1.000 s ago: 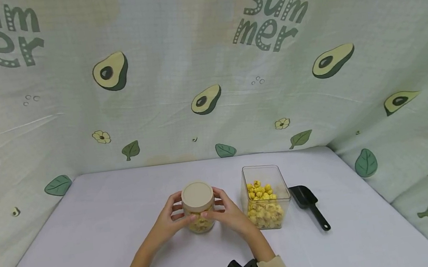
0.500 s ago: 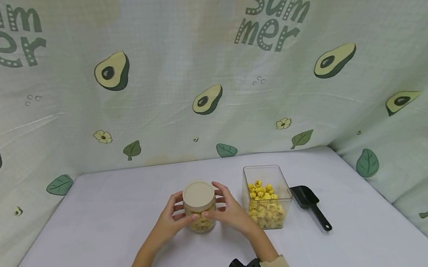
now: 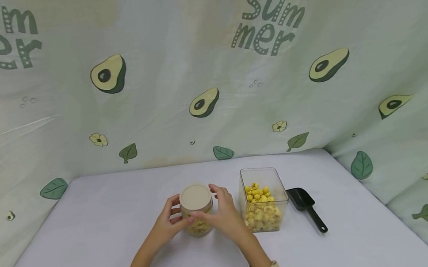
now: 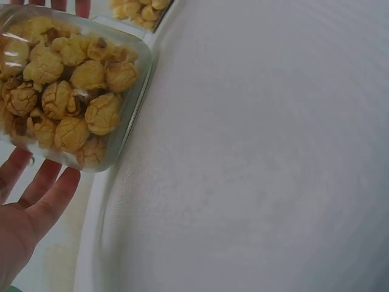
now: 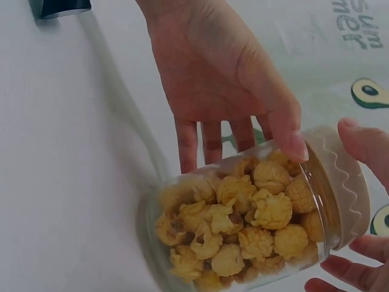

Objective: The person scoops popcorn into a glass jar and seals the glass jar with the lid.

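A clear glass jar (image 5: 243, 225) of yellow-brown popcorn stands on the white tabletop, with a beige lid (image 3: 195, 196) on its mouth. My left hand (image 3: 165, 226) holds the jar from the left, thumb across its front and fingers curved round the side. My right hand (image 3: 222, 215) is at the lid, its thumb against the lid's front edge near the left thumb. In the right wrist view my right thumb (image 5: 364, 143) lies on the lid's rim, with the other fingers spread below it. The left wrist view shows the jar's base and my left fingers (image 4: 51, 194) against its side.
Right of the jar stands a clear open square container (image 3: 261, 176) part filled with yellow popcorn. A black scoop (image 3: 304, 202) lies beside it on the table (image 3: 90, 237). Behind hangs a pale cloth (image 3: 158, 69) printed with avocados, leaves and lettering.
My right thumb has slid left along the front of the lid, and the right index finger has come away from its right side. The left hand keeps its hold on the jar.
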`<state>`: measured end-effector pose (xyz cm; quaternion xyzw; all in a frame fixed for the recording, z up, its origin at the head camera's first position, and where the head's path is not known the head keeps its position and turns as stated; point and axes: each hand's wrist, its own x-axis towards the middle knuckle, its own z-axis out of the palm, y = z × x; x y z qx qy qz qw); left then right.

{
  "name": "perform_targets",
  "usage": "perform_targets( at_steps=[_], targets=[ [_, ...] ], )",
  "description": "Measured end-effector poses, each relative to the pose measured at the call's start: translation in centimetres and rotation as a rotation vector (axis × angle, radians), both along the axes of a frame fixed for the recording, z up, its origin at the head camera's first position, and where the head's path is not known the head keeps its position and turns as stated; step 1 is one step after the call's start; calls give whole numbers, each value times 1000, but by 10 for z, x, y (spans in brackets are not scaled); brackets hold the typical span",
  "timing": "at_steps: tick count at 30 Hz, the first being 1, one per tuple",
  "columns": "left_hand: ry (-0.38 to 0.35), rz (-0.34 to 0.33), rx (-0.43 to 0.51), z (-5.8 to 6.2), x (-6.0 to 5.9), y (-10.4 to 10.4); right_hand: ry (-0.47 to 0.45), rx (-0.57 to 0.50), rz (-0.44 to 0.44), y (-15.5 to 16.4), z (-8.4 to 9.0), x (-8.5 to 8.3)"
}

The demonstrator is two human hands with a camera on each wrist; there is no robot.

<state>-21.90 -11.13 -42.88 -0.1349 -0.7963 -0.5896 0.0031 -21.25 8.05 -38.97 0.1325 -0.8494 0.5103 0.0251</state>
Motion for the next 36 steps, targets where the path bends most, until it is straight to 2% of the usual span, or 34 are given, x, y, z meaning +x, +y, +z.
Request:
perform_targets(
  at_steps=[8,15,22,36],
  targets=[
    [46,-30,-21,-3,-1,-2,66,107,-29,-5,8,-2],
    [-27,-6,-2,-3,-1,-3,112,178,-21,-7,9,-8],
    [-31,-8,6,-3,-1,-2,138,158,7,-4,8,-13],
    [-49,1,8,-3,-2,-1,78,83,134,6,9,-22]
  ],
)
